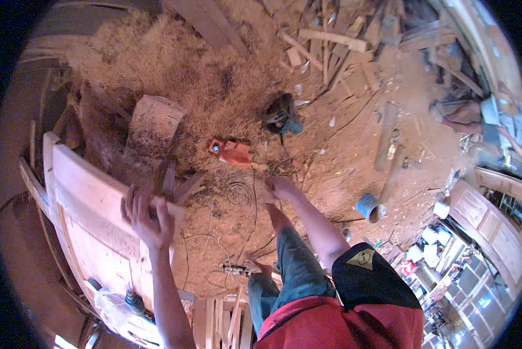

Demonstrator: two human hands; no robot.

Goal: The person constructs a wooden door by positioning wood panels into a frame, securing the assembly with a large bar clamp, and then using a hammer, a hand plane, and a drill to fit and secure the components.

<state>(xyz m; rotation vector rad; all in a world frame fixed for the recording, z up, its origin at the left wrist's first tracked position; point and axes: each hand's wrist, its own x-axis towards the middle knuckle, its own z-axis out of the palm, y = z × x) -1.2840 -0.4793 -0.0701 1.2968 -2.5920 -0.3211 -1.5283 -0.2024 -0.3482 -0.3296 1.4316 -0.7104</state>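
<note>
My left hand (pixel 149 220) is at the edge of a pale wooden panel (pixel 89 180) that looks like a door, on the left. Its fingers are apart and slightly blurred; the palm side is hidden, and I see nothing held. My right hand (pixel 280 189) hangs in front of my knee, its fingers curled together. Whatever might be inside them does not show. A clear plastic bag (pixel 112 305) and a dark tool (pixel 134 302) rest on the panel's near end. On the ground beyond my right hand lies an orange-red object (pixel 234 152).
Sawdust (pixel 156 52) is heaped at the far left, by a wood block (pixel 155 119). Scrap lumber (pixel 342 43) fills the far right. A blue can (pixel 368 207), a dark container (pixel 280 113), cables and a metallic tool (pixel 236 269) lie around. Another person (pixel 505 125) is at right.
</note>
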